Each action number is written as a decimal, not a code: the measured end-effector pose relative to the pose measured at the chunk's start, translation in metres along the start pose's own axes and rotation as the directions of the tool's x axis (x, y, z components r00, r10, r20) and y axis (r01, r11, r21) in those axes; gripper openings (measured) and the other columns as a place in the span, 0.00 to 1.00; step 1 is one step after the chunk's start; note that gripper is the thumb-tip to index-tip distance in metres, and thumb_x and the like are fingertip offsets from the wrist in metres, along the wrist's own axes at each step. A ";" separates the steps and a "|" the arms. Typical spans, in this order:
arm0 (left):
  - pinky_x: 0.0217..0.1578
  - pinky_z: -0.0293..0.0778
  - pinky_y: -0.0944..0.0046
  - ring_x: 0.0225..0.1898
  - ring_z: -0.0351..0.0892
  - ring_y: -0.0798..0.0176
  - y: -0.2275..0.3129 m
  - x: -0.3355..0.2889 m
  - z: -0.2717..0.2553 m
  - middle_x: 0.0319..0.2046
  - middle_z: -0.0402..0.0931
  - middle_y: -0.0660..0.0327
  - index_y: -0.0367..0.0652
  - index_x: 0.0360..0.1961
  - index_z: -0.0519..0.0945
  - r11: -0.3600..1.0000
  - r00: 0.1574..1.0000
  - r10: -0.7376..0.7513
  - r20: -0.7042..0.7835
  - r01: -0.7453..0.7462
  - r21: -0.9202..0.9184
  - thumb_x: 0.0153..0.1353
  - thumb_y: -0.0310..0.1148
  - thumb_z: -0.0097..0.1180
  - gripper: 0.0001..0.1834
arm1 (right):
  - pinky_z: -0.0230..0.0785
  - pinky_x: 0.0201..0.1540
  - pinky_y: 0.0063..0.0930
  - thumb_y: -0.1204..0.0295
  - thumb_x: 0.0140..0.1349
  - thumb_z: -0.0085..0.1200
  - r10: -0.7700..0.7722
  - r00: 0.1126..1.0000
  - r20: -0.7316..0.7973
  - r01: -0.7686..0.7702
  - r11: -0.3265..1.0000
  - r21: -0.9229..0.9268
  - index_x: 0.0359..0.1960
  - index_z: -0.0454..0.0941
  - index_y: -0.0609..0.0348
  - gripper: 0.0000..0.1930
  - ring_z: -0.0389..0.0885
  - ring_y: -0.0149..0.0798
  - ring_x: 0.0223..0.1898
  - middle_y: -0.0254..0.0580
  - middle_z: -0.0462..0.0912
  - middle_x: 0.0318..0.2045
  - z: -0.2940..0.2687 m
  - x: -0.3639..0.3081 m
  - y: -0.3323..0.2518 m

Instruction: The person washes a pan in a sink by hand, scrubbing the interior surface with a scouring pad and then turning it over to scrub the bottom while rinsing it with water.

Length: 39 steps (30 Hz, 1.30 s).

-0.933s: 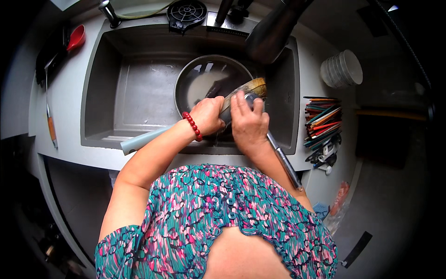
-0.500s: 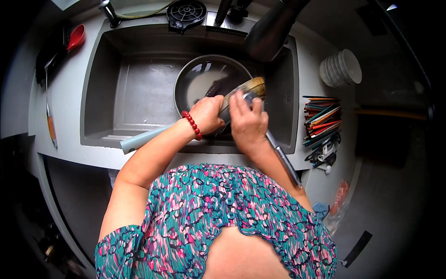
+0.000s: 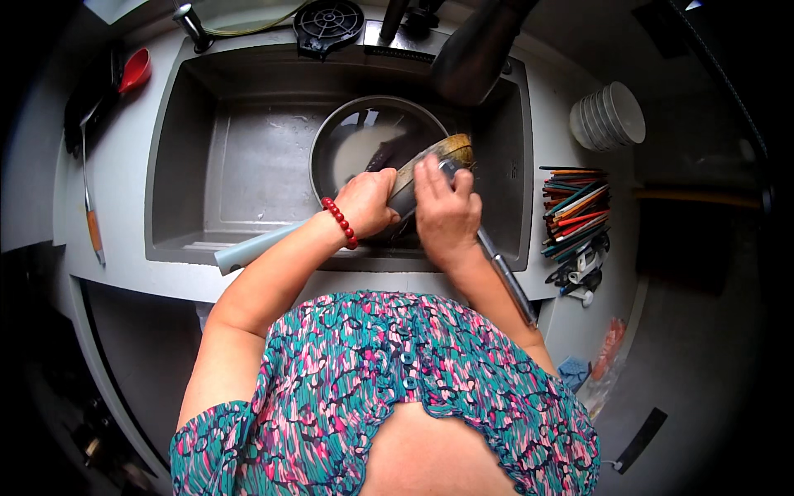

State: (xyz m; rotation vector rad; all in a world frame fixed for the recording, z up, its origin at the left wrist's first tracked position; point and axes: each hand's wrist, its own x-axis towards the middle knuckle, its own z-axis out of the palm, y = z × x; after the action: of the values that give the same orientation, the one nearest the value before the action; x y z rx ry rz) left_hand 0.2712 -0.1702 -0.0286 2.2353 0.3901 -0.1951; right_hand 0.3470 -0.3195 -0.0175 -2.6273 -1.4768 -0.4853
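My left hand (image 3: 368, 200), with a red bead bracelet at its wrist, is closed around a long, pale, root-like piece (image 3: 457, 149) with a rough brown far end. The piece slants up to the right over the sink; I cannot tell its exact kind. My right hand (image 3: 448, 213) grips a long grey-handled tool (image 3: 509, 285), its dark head against the piece and its handle running back along my forearm. Below my hands a round dark pan (image 3: 331, 132) holds cloudy water and something dark. A pale blue handle (image 3: 256, 248) shows beneath my left forearm, seemingly the pan's.
The grey sink (image 3: 178, 157) surrounds the pan, with a dark faucet (image 3: 475, 62) hanging over its back right. Stacked white bowls (image 3: 608, 116) and a pile of chopsticks (image 3: 575, 211) lie on the right counter. A red ladle (image 3: 135, 70) and a wooden-handled utensil (image 3: 91, 219) lie left.
My right hand has shifted slightly up and to the right along the piece, with its tool. My left hand keeps its grip in nearly the same place.
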 end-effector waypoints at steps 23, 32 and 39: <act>0.41 0.72 0.47 0.41 0.77 0.37 0.009 0.002 -0.011 0.32 0.78 0.42 0.36 0.32 0.71 0.998 0.994 -0.056 0.094 0.056 0.000 0.43 0.32 0.71 0.21 | 0.73 0.31 0.39 0.78 0.49 0.52 0.074 0.997 0.013 -0.075 0.984 0.165 0.50 0.77 0.55 0.23 0.72 0.47 0.39 0.34 0.77 0.52 0.007 0.010 0.022; 0.35 0.72 0.54 0.35 0.79 0.43 0.007 0.007 -0.002 0.29 0.77 0.42 0.32 0.32 0.72 0.999 0.999 -0.037 0.031 0.038 -0.031 0.39 0.27 0.73 0.22 | 0.66 0.27 0.33 0.71 0.53 0.51 0.117 0.993 0.023 -0.117 0.992 0.037 0.49 0.79 0.51 0.19 0.71 0.41 0.38 0.31 0.78 0.52 0.014 0.021 0.033; 0.38 0.73 0.48 0.39 0.78 0.38 -0.012 0.013 0.002 0.32 0.78 0.41 0.35 0.30 0.73 0.998 0.999 -0.041 -0.005 0.041 -0.044 0.41 0.31 0.72 0.20 | 0.60 0.28 0.33 0.70 0.53 0.50 -0.136 0.987 -0.085 0.142 0.988 0.064 0.48 0.80 0.50 0.19 0.69 0.39 0.41 0.27 0.79 0.51 0.006 -0.005 -0.011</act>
State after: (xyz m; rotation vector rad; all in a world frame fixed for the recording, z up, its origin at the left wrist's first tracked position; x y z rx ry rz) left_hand 0.2797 -0.1618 -0.0421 2.1870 0.4394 -0.1995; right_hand 0.3366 -0.3168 -0.0258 -2.4331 -1.6278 -0.5343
